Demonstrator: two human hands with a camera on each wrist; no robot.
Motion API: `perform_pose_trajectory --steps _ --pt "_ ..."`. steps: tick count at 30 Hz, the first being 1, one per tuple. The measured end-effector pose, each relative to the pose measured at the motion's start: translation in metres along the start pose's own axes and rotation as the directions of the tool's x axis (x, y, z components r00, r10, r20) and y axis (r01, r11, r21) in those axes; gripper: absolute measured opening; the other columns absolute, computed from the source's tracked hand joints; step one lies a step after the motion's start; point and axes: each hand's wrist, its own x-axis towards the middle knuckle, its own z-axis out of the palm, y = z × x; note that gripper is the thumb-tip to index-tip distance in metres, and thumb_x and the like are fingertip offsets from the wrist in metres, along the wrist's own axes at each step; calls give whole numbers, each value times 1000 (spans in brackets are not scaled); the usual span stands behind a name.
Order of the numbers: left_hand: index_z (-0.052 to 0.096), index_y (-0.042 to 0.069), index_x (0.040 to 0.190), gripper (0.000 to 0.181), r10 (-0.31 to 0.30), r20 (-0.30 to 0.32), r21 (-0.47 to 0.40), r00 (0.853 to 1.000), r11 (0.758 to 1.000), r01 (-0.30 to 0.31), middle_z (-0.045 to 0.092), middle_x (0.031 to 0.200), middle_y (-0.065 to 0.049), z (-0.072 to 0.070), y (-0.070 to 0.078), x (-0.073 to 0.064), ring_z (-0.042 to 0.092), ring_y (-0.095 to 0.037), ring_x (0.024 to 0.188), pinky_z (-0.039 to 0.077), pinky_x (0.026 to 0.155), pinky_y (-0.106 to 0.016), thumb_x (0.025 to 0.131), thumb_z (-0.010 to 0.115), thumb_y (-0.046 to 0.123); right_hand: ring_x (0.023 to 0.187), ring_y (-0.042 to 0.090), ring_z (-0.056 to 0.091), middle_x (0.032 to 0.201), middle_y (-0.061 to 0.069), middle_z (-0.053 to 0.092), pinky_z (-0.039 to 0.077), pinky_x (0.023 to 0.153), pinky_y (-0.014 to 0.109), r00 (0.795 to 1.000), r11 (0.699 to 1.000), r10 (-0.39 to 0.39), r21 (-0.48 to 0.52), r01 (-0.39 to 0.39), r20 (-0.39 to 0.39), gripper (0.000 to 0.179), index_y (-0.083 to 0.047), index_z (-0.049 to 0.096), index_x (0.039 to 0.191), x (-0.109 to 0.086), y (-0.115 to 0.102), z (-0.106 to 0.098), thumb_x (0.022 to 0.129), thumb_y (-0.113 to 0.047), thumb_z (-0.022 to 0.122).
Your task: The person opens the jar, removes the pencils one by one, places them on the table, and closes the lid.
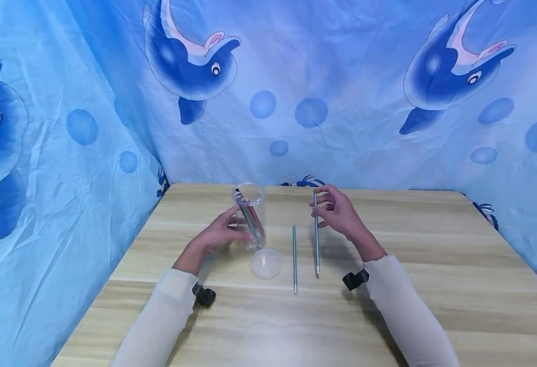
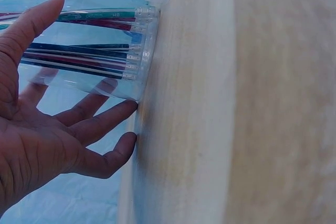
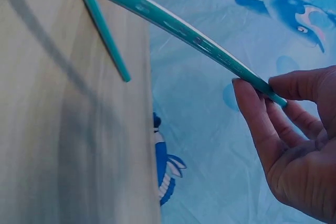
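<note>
My left hand (image 1: 220, 233) holds a clear plastic jar (image 1: 261, 209) upright on the table, its thumb on one side and fingers on the other. Inside the jar lean several pencils (image 2: 100, 51), dark, red and green; in the left wrist view their silver ends rest at the jar's bottom. My right hand (image 1: 338, 210) pinches a green pencil (image 3: 178, 32) by one end between thumb and fingertips. That pencil hangs above the table, its silver end lowest. Left of it, a second green pencil (image 1: 294, 260) lies on the wood. A round clear lid (image 1: 266, 264) lies in front of the jar.
The wooden table (image 1: 259, 326) reaches back to a blue curtain (image 1: 351, 148) printed with dolphins, which also hangs at the left and right. Blue-and-white tassels (image 1: 310, 181) show along the table's far edge.
</note>
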Motion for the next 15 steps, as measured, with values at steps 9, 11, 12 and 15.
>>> perform_pose_trajectory --steps 9,11,12,15 --pt "31 27 157 94 10 4 26 1000 1000 -10 50 140 -21 -1 0 2 44 -38 133 31 108 -62 81 84 13 86 28 63 110 21 51 59 69 43 990 991 130 27 -132 54 43 0 47 133 5 20 6 93 5 62" --pt "32 26 157 92 9 3 27 1000 1000 -9 51 139 -21 -1 0 2 45 -38 132 31 107 -62 81 84 13 87 28 64 109 20 51 59 70 43 986 987 150 39 -153 67 43 0 47 133 6 24 8 93 6 62" --pt "33 25 156 92 9 2 27 1000 1000 -9 51 139 -21 -1 0 2 45 -38 132 32 107 -62 81 84 13 87 28 64 109 20 51 59 70 43 985 986 155 46 -159 73 42 1 47 132 6 26 9 93 6 62" --pt "34 24 155 90 6 1 27 1000 1000 -6 52 138 -21 -1 0 2 45 -38 132 31 107 -62 81 84 13 87 30 64 107 20 51 59 72 43 981 984 167 49 -173 98 41 4 46 131 7 31 13 93 6 62"
